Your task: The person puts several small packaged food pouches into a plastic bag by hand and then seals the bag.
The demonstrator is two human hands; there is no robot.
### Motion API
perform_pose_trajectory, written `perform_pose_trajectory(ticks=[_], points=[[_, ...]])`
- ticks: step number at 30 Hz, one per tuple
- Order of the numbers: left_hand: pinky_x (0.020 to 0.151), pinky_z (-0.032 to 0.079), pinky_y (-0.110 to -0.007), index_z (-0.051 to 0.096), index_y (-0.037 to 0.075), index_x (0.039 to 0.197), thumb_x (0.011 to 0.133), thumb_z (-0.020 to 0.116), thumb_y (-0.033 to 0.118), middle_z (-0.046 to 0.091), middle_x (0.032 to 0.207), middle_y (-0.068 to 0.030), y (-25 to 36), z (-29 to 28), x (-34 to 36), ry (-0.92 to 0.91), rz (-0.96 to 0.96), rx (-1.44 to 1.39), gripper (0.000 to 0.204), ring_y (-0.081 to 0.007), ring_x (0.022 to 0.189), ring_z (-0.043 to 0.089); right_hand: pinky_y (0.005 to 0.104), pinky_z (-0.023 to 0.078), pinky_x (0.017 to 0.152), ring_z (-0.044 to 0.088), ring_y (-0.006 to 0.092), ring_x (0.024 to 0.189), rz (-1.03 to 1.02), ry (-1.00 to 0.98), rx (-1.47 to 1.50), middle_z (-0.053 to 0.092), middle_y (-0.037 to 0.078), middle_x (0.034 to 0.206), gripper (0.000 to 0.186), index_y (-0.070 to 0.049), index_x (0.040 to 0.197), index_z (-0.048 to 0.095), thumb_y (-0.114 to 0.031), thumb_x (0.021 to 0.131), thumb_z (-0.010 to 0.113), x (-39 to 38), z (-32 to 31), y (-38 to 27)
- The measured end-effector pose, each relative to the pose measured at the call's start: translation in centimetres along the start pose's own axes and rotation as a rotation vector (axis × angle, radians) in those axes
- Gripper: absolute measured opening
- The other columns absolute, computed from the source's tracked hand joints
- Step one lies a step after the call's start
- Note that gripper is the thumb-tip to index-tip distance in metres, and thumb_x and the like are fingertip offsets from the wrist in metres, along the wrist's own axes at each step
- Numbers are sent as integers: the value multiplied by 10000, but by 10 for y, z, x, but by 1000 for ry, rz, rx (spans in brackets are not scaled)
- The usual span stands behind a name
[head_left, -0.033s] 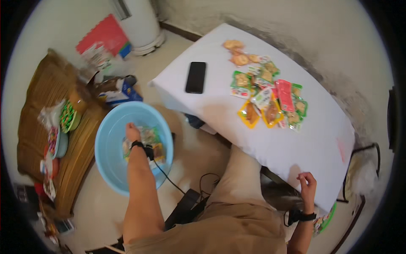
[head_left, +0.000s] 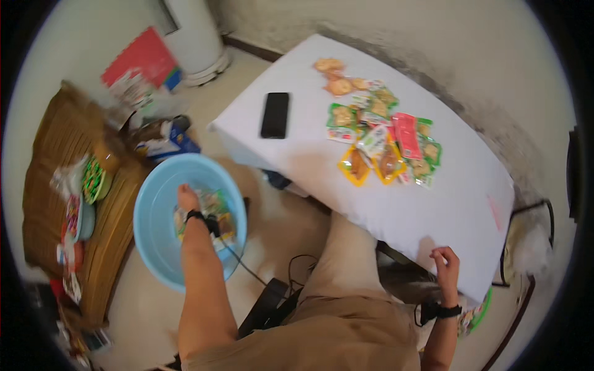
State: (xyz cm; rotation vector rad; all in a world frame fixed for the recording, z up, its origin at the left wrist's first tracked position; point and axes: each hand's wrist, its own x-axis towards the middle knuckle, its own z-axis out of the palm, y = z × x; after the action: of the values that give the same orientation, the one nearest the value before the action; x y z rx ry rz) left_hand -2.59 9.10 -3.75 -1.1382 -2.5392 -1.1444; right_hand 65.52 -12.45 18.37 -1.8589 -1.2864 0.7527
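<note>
So the left hand (head_left: 187, 199) is down inside a light blue plastic basin (head_left: 154, 247) sitting on the floor, reaching into a small heap of snack packets (head_left: 213, 210) at the bottom of it. The fingers are buried among the packets and a bit blurred, so I honestly can't tell if it's gripping one or just touching them. There's a black wristband on that wrist with a thin cable trailing off toward the person's lap.

The right hand (head_left: 447, 264) is way off on the other side, resting on the near edge of the white worktop (head_left: 445, 210), fingers loosely curled over the edge, holding nothing. It wears a black wristband too.

Up ahead of the right hand, further across the worktop, there's a spread of more snack packets (head_left: 383, 139): green ones, a couple of yellow ones, a pink-red one, and some orange round-looking ones at the far end. To the left of that pile, lying flat and apart from it, is a black phone (head_left: 275, 115).

Left of the basin there's a brown woven mat or bench (head_left: 55, 154) with assorted colourful clutter on it. Beyond the basin, a red flat thing (head_left: 139, 59) leans near a white cylindrical appliance base (head_left: 195, 37).
</note>
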Motion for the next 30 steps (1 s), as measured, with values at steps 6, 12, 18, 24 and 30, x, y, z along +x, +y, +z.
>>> perform_pose_trajectory(ticks=[6, 12, 18, 24, 30], points=[[791, 443, -441, 559, 0, 1041, 804, 538, 206, 610, 1007, -228, -72, 53, -2, -518, -128, 187, 315, -405, 915, 567, 292, 437, 652, 572, 189, 696, -67, 16, -93, 628, 85, 724, 111, -1, 785, 615, -106, 818, 600, 8, 8, 4], [881, 422, -459, 460, -54, 1181, 766, 566, 227, 560, 1087, -310, -79, 82, 2, -822, 60, 323, 512, -434, 1062, 515, 317, 434, 639, 568, 203, 645, -15, 44, -46, 624, 67, 688, 83, -26, 774, 618, -102, 805, 608, 3, -11, 7], [567, 480, -332, 539, -26, 1114, 843, 516, 175, 624, 894, -140, -16, 56, 30, -813, -149, -148, 338, -221, 656, 590, 310, 433, 578, 588, 231, 651, -119, 148, -208, 635, 91, 709, 85, -35, 768, 620, -116, 793, 623, -2, -38, 11], [634, 432, -248, 550, 85, 1190, 912, 514, 266, 609, 908, -7, 121, -5, 40, -426, 71, -666, 333, -107, 767, 551, 413, 478, 631, 602, 319, 678, 11, 195, -357, 633, 135, 774, 114, -59, 808, 629, -167, 772, 624, 16, -88, 62], [637, 412, -207, 566, 78, 1150, 912, 524, 273, 614, 902, -14, 375, -63, -121, -741, 290, -1077, 310, -74, 761, 547, 422, 492, 705, 601, 323, 817, 155, 536, -648, 612, 145, 881, 208, -65, 916, 626, -189, 749, 635, 67, -189, 139]])
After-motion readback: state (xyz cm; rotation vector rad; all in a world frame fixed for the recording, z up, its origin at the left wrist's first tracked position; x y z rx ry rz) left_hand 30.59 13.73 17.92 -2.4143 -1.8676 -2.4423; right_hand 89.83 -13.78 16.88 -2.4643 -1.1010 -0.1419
